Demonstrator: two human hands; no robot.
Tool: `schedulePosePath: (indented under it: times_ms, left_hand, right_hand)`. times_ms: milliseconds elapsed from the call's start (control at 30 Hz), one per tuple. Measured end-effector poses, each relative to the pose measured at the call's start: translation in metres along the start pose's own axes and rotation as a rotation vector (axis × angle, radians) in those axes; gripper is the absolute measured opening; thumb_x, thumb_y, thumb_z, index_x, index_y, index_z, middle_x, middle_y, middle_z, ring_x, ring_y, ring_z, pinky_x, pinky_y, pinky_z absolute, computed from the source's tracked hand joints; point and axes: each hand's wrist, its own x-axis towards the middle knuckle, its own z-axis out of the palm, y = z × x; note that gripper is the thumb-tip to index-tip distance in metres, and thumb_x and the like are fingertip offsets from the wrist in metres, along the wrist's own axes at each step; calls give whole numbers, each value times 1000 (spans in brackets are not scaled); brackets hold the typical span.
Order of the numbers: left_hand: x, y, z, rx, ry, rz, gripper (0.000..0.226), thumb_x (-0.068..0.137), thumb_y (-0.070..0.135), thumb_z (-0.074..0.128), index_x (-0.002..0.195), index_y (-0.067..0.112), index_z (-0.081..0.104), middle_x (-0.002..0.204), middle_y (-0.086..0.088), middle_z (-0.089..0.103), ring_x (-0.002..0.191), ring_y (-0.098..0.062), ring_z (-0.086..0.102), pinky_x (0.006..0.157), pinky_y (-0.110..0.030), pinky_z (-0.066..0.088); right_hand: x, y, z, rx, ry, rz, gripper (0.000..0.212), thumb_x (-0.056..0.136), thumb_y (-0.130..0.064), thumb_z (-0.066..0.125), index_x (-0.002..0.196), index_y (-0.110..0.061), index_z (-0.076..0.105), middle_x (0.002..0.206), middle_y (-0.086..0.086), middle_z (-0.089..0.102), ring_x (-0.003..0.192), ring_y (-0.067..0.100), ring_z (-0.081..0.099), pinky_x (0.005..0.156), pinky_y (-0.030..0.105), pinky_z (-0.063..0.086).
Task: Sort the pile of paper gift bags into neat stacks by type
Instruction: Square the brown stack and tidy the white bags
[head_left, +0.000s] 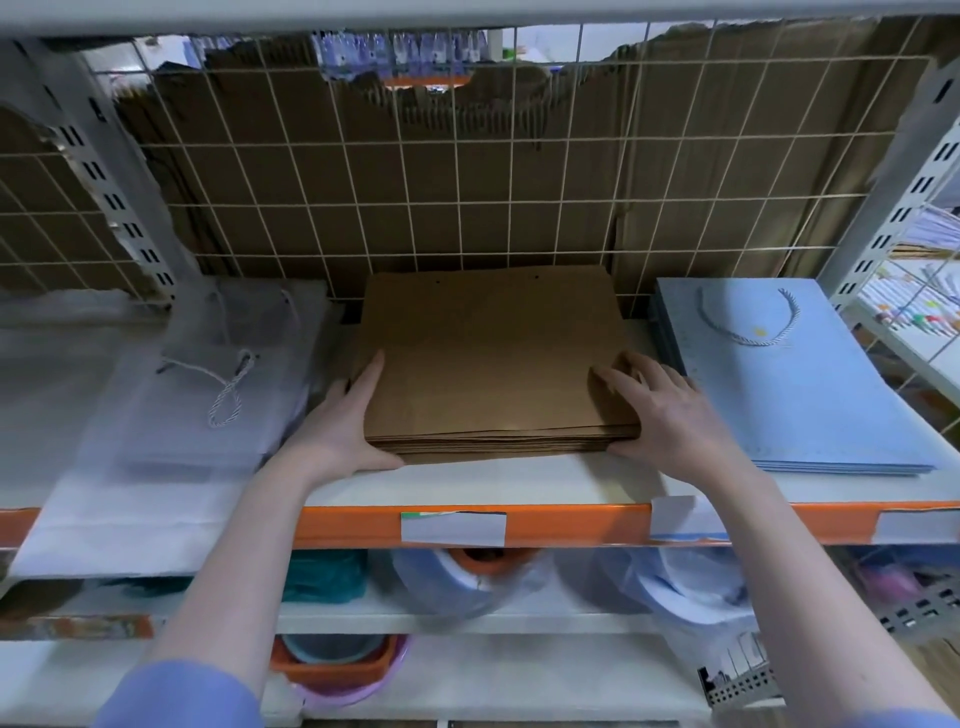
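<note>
So closest to us are our two forearms in blue sleeves, reaching up onto the shelf (519, 480) with the orange front rail. Our left hand (347, 415) is flat along the left edge of the brown kraft bag stack (488, 364), fingers straight against the side and thumb tucked at the front corner, so that grip is released and just pressing, not clutching anything. Our right hand (657, 410) sits on the right front corner, fingers spread loosely on top and thumb down on the front edge, again relaxed and pressing rather than grasping. Makes sense to us: hands on both sides is how you square up loose sheets so the edges line up, and that's probably the step we're on.

The brown stack lies flat in the middle of the shelf, front edges a bit fanned, so it isn't quite tidy yet.

To the left, just beside it, the white bags (197, 395) with a twisted cord handle look messier and overhang the shelf front. To the right, the light blue bags (800, 384) sit in a fairly even stack of their own. Three types, three spots.

Behind everything is a wire grid (467, 182) backed with torn cardboard (363, 130), which gives the stacks something to butt up against.
</note>
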Motion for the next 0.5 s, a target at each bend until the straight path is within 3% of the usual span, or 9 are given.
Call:
schedulePosePath:
  times_ms: [500]
  left_hand:
    - [6,-8,-1,-14,59,31,115,66,35,83,148,43,3,156,-3,21,140,-28,27,111,-41,33]
  right_hand:
    - [6,1,5,-17,56,-10,79,79,-37,69,145,-30,27,150,9,29,133,32,33,108,45,31]
